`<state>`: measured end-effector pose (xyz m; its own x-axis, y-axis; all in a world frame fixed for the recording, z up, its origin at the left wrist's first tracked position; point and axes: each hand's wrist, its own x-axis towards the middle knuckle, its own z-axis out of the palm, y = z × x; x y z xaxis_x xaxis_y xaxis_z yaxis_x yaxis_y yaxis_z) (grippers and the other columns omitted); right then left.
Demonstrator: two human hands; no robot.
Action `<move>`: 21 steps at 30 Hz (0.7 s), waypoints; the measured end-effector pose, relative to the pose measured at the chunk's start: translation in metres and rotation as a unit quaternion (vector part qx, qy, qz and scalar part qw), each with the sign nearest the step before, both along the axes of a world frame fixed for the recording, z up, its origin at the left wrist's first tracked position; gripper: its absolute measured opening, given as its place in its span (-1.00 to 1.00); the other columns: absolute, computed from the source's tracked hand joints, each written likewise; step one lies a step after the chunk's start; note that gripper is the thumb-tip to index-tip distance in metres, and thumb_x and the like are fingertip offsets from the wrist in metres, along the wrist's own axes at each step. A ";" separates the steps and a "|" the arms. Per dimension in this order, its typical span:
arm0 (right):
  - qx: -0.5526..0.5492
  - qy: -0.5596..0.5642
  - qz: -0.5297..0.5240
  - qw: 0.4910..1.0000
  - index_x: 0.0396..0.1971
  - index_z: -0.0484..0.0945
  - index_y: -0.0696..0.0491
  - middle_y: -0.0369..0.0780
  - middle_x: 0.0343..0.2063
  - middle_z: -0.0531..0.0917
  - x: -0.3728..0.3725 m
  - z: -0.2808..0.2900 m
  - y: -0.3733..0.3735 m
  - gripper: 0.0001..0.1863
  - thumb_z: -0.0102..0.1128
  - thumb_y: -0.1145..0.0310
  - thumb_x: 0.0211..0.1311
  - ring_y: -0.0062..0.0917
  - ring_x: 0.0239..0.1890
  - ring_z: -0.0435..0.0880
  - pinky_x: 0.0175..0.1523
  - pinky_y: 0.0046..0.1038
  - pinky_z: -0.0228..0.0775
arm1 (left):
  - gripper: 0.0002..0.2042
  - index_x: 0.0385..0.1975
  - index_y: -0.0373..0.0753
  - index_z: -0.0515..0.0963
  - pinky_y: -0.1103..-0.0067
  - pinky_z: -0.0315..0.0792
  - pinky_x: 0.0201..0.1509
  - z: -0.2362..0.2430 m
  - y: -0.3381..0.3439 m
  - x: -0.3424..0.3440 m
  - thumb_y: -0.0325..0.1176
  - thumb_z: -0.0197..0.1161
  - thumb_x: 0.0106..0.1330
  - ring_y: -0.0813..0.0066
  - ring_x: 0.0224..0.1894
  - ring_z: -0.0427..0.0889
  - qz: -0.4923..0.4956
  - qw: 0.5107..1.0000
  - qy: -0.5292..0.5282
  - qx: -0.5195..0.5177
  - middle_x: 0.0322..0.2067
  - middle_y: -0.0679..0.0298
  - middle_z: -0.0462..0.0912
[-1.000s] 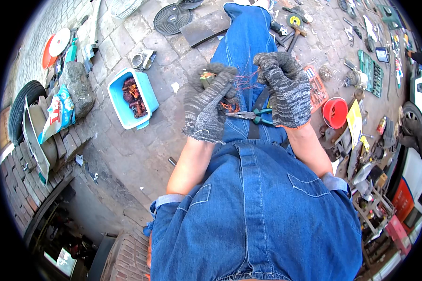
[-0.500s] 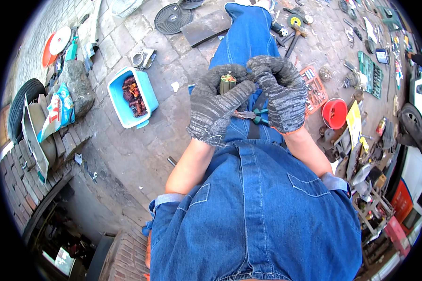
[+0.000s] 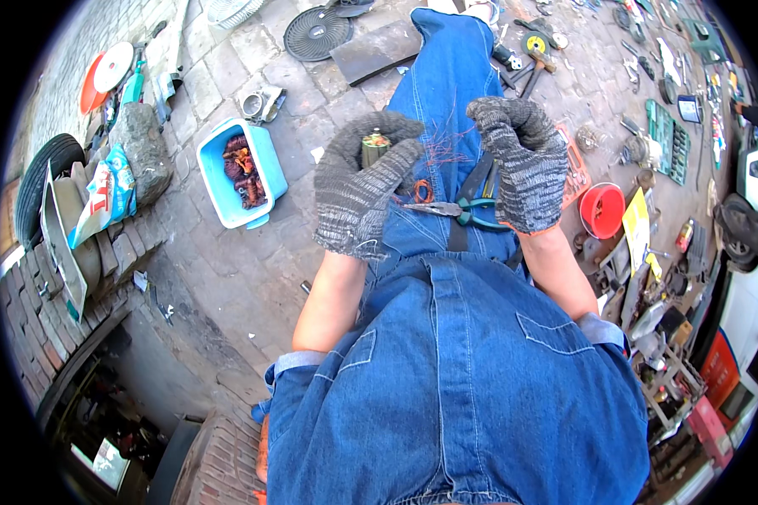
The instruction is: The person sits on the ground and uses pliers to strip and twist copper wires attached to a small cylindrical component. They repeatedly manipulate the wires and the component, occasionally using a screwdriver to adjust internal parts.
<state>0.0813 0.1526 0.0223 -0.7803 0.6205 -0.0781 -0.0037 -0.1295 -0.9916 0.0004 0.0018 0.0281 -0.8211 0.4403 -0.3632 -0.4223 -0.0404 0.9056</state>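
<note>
Stone floor all around, blue tub (image 3: 242, 172) at upper left. Left grip (image 3: 364, 187) tight on small motor core (image 3: 375, 148), right grip (image 3: 522, 164) pinching thin copper wires (image 3: 443, 150) mid-frame. Could snap wires or drop core from pulling too hard.

A crumpled bag (image 3: 109, 195) in white, blue and red lies at the left, against a grey stone beside the tyre. At the right, a yellow card or label (image 3: 637, 220) stands just beside the red round tub. Farther up the right rim sits a small dark rectangle with a pale face (image 3: 690, 108), perhaps a screen. A red box (image 3: 723, 367) with white print lies at the lower right.
</note>
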 end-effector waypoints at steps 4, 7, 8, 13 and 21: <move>0.015 0.001 0.010 1.000 -0.25 0.55 0.18 -0.21 -0.27 0.65 0.002 -0.001 -0.004 -0.84 0.17 0.57 0.14 -0.62 -0.22 0.60 -0.07 -0.57 0.45 | -0.74 -0.23 -0.31 0.54 0.69 0.52 -0.33 0.002 0.003 0.002 -0.51 0.35 0.05 0.63 -0.31 0.60 -0.029 0.997 0.068 0.001 -0.32 0.26 0.66; 0.001 0.009 0.026 1.000 -0.24 0.54 0.19 -0.21 -0.27 0.65 0.001 0.000 -0.014 -0.84 0.16 0.57 0.15 -0.62 -0.21 0.60 -0.05 -0.57 0.44 | -0.75 -0.24 -0.34 0.54 0.71 0.48 -0.45 0.007 0.014 0.005 -0.50 0.35 0.07 0.63 -0.44 0.58 -0.065 0.997 0.052 0.002 -0.39 0.25 0.64; 0.001 0.010 0.026 1.000 -0.24 0.54 0.19 -0.21 -0.27 0.65 0.000 0.000 -0.017 -0.84 0.16 0.57 0.15 -0.61 -0.21 0.60 -0.04 -0.57 0.44 | -0.74 -0.22 -0.34 0.54 0.71 0.48 -0.47 0.005 0.015 0.005 -0.50 0.35 0.07 0.63 -0.46 0.58 -0.067 0.998 0.008 0.016 -0.39 0.25 0.63; -0.124 0.043 0.036 0.991 -0.22 0.55 0.17 -0.22 -0.18 0.62 0.000 0.001 -0.016 -0.83 0.14 0.55 0.17 -0.63 -0.21 0.58 -0.06 -0.59 0.44 | -0.81 -0.34 -0.32 0.53 0.72 0.34 -0.64 0.000 0.015 0.007 -0.50 0.36 0.07 0.66 -0.66 0.47 -0.023 0.997 -0.056 0.049 -0.55 0.28 0.58; -0.309 0.044 0.037 0.949 -0.18 0.54 0.16 -0.19 -0.14 0.59 0.002 -0.003 0.001 -0.78 0.17 0.43 0.18 -0.69 -0.36 0.49 -0.24 -0.65 0.37 | -0.83 -0.36 -0.30 0.55 0.70 0.34 -0.64 -0.002 0.015 0.005 -0.50 0.37 0.06 0.64 -0.64 0.49 0.004 0.996 -0.083 0.038 -0.58 0.30 0.57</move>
<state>0.0828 0.1535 0.0191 -0.8404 0.4204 -0.3421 -0.0507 -0.6894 -0.7226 0.0050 0.0172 0.0259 -0.7559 0.4662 -0.4596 -0.5650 -0.1101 0.8177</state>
